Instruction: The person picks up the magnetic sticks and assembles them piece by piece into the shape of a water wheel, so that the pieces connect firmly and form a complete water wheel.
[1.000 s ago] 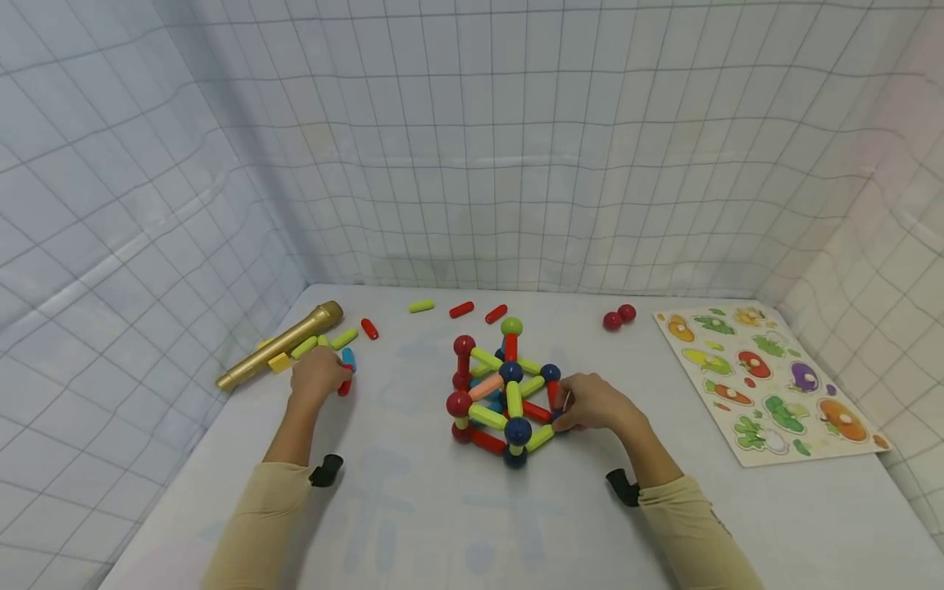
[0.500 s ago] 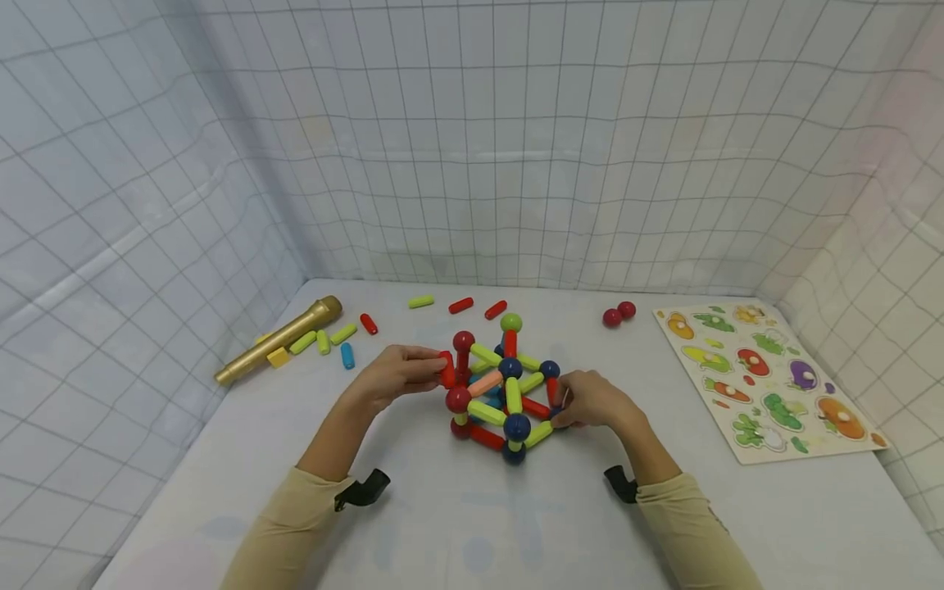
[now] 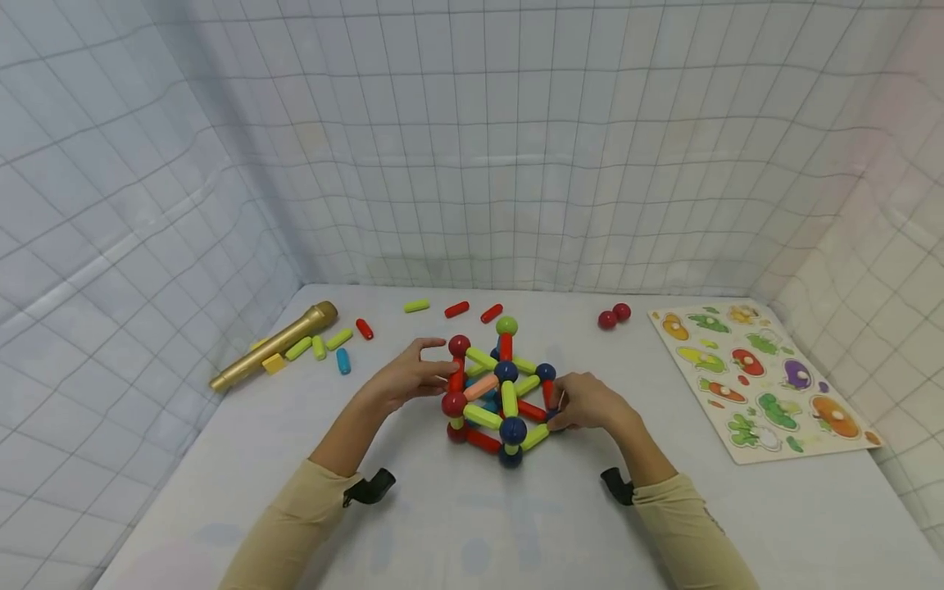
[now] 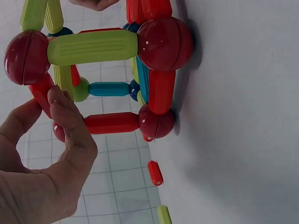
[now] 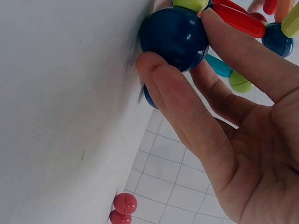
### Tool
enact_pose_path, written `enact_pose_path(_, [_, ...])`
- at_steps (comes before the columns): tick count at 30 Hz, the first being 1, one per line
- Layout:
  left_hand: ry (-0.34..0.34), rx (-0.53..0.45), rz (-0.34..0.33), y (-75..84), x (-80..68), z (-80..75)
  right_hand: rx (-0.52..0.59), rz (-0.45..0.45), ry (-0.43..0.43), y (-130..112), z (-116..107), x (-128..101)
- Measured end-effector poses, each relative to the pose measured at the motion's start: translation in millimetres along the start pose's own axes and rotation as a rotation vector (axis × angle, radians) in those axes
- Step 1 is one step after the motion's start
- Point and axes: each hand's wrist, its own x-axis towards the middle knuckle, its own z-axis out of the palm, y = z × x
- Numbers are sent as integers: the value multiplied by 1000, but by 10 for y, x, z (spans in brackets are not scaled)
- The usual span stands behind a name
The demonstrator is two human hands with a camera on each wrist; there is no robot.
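Observation:
A ball-and-rod building set frame (image 3: 510, 399), with red, blue and green balls joined by coloured rods, stands on the table. At its left side my left hand (image 3: 398, 380) pinches a red rod (image 4: 41, 95) between thumb and fingers. This rod lies between two upper red balls, the nearer one (image 4: 27, 57) in the left wrist view and the farther one partly behind the fingers. On the right, my right hand (image 3: 593, 403) grips a dark blue ball (image 5: 174, 37) low at the frame's corner, with a yellow-green rod meeting it.
Loose rods lie at the back and left, including a blue rod (image 3: 343, 361) and a red rod (image 3: 365, 329). A gold microphone (image 3: 276, 346) lies beside yellow blocks. Two red balls (image 3: 607, 319) sit behind. A vegetable puzzle board (image 3: 767, 385) is at the right.
My left hand has come from the loose rods at the left to the frame, carrying a red rod, now between two upper red balls. My right hand stays on the blue ball.

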Motion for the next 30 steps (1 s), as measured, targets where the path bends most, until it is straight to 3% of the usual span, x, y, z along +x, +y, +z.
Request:
enact_pose_path(5, [-79, 134, 20, 7, 75, -45, -7, 3, 2, -15, 20, 5])
enact_pose_path(9, [-99, 175, 19, 4, 55, -82, -12, -6, -3, -25, 22, -2])
enact_pose_path(18, [-62, 170, 31, 5, -30, -87, -18, -14, 7, -25, -2, 2])
enact_pose_path(25, [-82, 175, 44, -76, -65, -175, -16, -14, 0, -24, 13, 2])
enact_pose_path(30, [2, 258, 43, -216, 55, -275, -23, -20, 6, -13, 11, 0])
